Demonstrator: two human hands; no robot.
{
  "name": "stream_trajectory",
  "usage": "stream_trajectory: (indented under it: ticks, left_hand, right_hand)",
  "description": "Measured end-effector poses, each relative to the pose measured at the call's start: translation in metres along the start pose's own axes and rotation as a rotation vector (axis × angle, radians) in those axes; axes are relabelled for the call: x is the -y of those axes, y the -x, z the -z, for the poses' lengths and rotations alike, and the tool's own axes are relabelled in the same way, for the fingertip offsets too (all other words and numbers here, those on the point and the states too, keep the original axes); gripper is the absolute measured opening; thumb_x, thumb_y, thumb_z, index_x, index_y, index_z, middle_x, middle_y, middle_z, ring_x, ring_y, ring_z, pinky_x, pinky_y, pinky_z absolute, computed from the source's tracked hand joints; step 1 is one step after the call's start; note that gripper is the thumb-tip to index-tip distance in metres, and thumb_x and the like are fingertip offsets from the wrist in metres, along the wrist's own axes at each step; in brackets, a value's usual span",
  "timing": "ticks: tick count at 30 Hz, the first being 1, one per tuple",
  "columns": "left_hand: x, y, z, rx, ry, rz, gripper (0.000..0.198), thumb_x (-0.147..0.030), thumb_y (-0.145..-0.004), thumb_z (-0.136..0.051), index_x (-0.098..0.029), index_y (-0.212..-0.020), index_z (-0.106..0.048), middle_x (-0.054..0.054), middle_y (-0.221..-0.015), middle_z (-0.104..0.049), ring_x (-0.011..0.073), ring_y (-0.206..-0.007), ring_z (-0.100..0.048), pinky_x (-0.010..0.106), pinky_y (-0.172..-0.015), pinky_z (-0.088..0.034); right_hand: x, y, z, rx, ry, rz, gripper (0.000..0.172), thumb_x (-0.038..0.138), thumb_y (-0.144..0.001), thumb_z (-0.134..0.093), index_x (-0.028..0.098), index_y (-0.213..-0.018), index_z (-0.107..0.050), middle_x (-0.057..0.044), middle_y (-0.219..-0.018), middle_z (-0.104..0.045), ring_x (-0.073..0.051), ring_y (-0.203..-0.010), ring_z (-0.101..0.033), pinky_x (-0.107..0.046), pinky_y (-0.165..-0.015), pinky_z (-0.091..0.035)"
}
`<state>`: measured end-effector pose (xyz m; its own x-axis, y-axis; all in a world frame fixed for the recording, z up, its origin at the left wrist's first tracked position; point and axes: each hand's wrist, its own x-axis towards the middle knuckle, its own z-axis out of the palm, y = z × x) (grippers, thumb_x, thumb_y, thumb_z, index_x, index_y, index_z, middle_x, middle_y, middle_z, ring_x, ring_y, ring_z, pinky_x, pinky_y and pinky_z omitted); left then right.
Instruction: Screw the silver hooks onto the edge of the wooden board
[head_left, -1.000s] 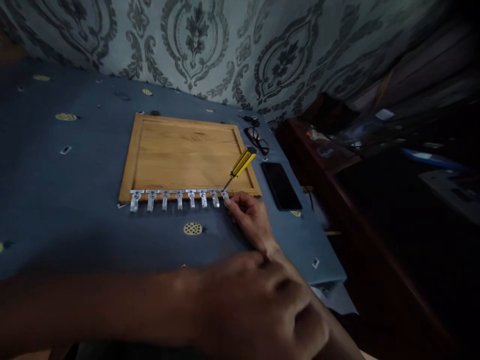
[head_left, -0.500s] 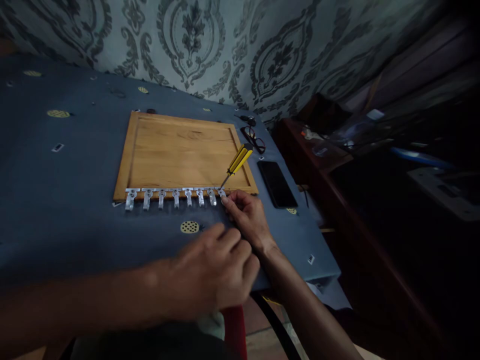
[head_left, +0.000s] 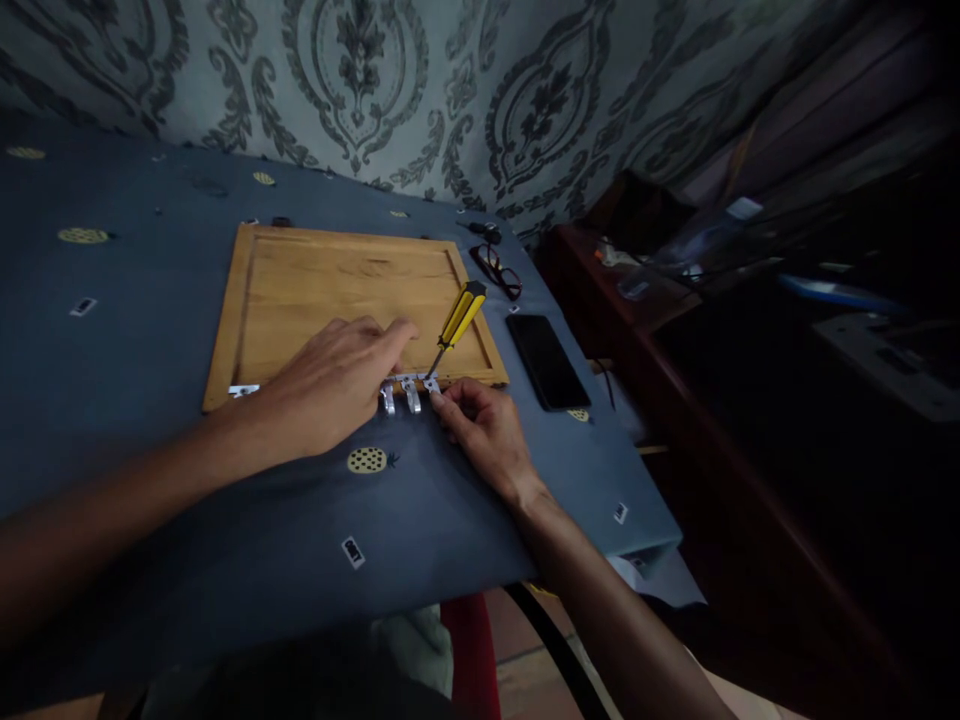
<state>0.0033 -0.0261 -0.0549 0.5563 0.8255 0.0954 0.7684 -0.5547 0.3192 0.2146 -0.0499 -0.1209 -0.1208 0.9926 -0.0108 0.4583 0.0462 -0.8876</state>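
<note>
A framed wooden board (head_left: 352,285) lies on the table with a row of shiny metal hooks (head_left: 412,393) along its near edge. A yellow-and-black screwdriver (head_left: 461,315) leans to the right, its tip at the rightmost hook (head_left: 431,384) and no hand on its handle. My right hand (head_left: 484,430) pinches the lower end of that hook between thumb and fingers. Over the near part of the board is my left hand (head_left: 330,385), empty, fingers partly stretched towards the screwdriver. It hides several hooks in the middle of the row.
A black phone (head_left: 548,362) lies right of the board, with eyeglasses (head_left: 496,270) and keys (head_left: 484,231) behind it. The blue tablecloth (head_left: 247,560) has a pineapple print. A patterned curtain (head_left: 450,100) hangs at the back. Dark red furniture (head_left: 645,350) stands beyond the table's right edge.
My left hand has moved up and forward from near the table's front edge to over the board, its fingers opening from a loose fist. My right hand stays at the rightmost hook.
</note>
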Motion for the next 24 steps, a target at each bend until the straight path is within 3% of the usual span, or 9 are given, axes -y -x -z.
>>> stream_trajectory:
  ticks: [17,21,24]
  left_hand:
    - [0.009,-0.002,-0.012,0.072,0.048,0.000,0.045,0.005,-0.082,-0.042,-0.016,-0.120,-0.058,0.008,-0.110,-0.074,0.0246,-0.109,-0.067,0.041,-0.099,-0.049]
    - [0.003,0.003,-0.001,0.041,-0.035,0.007,0.041,0.003,-0.085,-0.043,-0.017,-0.116,-0.059,0.008,-0.103,-0.072,0.0246,-0.101,-0.067,0.038,-0.091,-0.050]
    - [-0.017,0.019,0.014,0.031,-0.044,-0.048,0.039,0.000,-0.088,-0.042,-0.019,-0.115,-0.062,0.007,-0.099,-0.071,0.0246,-0.092,-0.066,0.037,-0.082,-0.048]
  right_hand:
    - [0.002,0.001,0.000,-0.008,-0.015,-0.001,0.034,0.053,-0.087,-0.063,0.022,-0.072,-0.057,0.002,-0.061,-0.051,-0.013,-0.056,-0.044,-0.026,-0.053,-0.035]
    - [0.003,0.001,0.000,-0.009,-0.010,-0.002,0.033,0.050,-0.087,-0.063,0.022,-0.071,-0.056,0.002,-0.061,-0.051,-0.013,-0.056,-0.045,-0.027,-0.054,-0.036]
    - [0.004,0.001,0.001,-0.004,-0.003,0.007,0.033,0.050,-0.087,-0.062,0.022,-0.071,-0.056,0.002,-0.061,-0.052,-0.013,-0.056,-0.045,-0.027,-0.055,-0.036]
